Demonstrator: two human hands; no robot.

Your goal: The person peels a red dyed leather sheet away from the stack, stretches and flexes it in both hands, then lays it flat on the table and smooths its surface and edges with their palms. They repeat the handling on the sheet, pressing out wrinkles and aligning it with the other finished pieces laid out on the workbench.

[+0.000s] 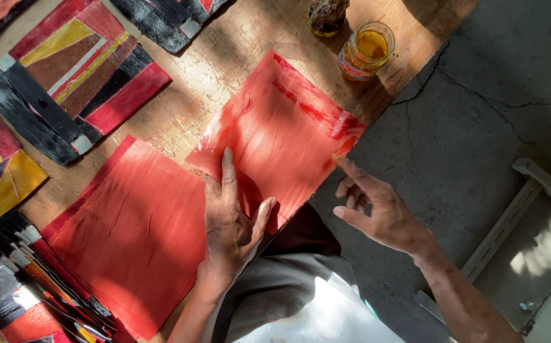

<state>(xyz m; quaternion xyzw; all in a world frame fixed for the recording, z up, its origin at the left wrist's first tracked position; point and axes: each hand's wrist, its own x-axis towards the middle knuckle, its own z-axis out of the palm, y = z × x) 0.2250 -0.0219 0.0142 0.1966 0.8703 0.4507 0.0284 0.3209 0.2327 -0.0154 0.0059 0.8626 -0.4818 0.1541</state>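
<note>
Red sheet (282,136) lay flat on wooden board (193,82), tilted, far right corner near board's edge. Showed glossy wet streak (307,108) across far part, darker red than the rest. Overlapped at near left corner a second red sheet (132,235), larger, duller, reaching toward the near edge.

Left hand (231,222) pressed flat on the seam between both sheets, fingers open and spread, index finger stretched toward the far side, thumb splayed right; gripped nothing. Right hand (374,206) hovered off the board's right edge over concrete floor (478,95), fingers loosely open, index fingertip touching or just beside the red sheet's right edge; hard to tell which. Held nothing.

Glass jar (365,51) stood at far right of board, lid off, amber liquid inside, band label of red and white round its wall. Just left of it, dark second pot (326,16), half cut off by the frame; contents dark and lumpy, unclear.

Patchwork panel (75,76) of red, black, yellow and brown strips lay far left. Another dark panel (167,19) at far middle. Smaller panel with yellow wedge (2,184) at left edge. Stack of dark strips (27,279) at near left, well apart from the jar.

Grey trousers (288,298) in the near middle. White frame (523,216) on floor at right.
</note>
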